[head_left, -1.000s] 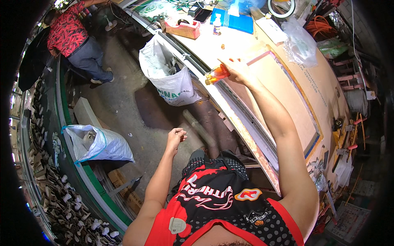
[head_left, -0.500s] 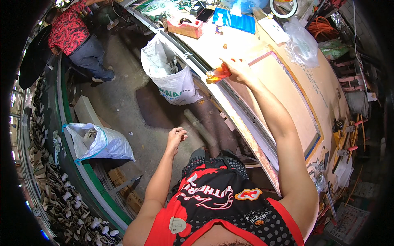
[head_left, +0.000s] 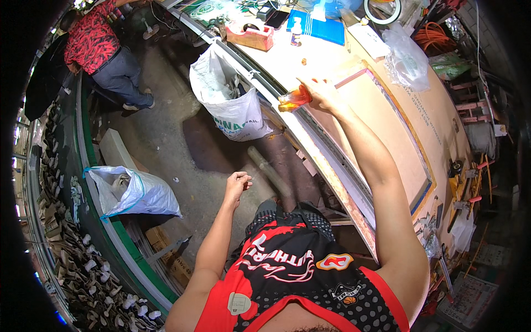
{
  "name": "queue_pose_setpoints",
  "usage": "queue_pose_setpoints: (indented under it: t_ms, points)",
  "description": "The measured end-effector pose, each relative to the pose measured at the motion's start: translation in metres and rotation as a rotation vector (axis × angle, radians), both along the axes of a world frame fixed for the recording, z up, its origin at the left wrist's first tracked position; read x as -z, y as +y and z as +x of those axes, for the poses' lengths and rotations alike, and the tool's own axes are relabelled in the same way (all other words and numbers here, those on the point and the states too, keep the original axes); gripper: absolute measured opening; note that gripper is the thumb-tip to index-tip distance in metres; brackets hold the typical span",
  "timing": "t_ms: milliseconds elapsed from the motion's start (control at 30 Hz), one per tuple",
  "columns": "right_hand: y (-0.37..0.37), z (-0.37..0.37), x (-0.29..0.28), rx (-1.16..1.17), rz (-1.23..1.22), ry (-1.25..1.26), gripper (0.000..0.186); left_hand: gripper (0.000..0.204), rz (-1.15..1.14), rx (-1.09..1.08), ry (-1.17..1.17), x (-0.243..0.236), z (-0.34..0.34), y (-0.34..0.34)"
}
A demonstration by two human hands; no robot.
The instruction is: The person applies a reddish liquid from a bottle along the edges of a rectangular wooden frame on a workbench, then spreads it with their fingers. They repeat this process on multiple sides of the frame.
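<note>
My right hand [head_left: 322, 96] is closed around a translucent amber-orange bottle [head_left: 296, 99], tipped on its side over the near left edge of the workbench [head_left: 359, 133]. Whether liquid leaves the bottle cannot be made out. A small orange cap [head_left: 303, 61] lies on the bench a little beyond that hand. Below and to the left, my left hand [head_left: 239, 184] hangs in the air over the floor, fingers curled in, with nothing visible in them. Under my right forearm is a flat rectangular frame [head_left: 381, 91] with a tan panel inside.
A red tape dispenser [head_left: 250, 36], a small white bottle [head_left: 296, 31] and a blue ribbed sheet [head_left: 316, 29] lie on the far bench. Between bench and conveyor stand a white sack [head_left: 235, 113] and another sack [head_left: 133, 191]. Another person [head_left: 102, 50] bends at far left.
</note>
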State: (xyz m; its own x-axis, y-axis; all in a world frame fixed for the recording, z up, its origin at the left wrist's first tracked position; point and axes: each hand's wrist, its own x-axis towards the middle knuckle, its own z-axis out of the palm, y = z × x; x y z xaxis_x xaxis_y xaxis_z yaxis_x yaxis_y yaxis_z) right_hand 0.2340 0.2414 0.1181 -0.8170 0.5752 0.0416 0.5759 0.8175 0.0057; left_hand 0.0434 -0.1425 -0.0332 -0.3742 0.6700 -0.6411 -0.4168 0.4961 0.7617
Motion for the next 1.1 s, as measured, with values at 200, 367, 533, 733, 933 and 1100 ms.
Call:
queue_pose_setpoints:
  t_ms: [200,367,533,733,933,1100]
  points:
    - [-0.001,-0.002,0.001,-0.001,-0.024,0.033,0.088,0.028,-0.003,0.010,0.004,-0.001,-0.003,-0.002]
    - [-0.002,-0.004,0.001,0.010,-0.021,0.041,0.086,0.028,-0.017,-0.012,-0.012,-0.001,-0.005,-0.003]
    - [-0.002,-0.004,0.002,0.008,0.021,0.014,0.085,0.028,-0.004,0.000,-0.010,0.001,-0.007,-0.003]
    - [-0.007,0.002,0.001,0.009,0.037,0.006,0.080,0.028,-0.004,0.019,-0.001,-0.002,-0.005,-0.004]
    - [-0.022,0.016,-0.010,0.008,-0.026,-0.009,0.081,0.028,-0.006,0.036,0.004,-0.003,0.000,-0.007]
    - [-0.044,0.042,-0.021,-0.017,0.011,-0.062,0.079,0.028,-0.020,0.070,-0.002,0.000,0.011,-0.009]
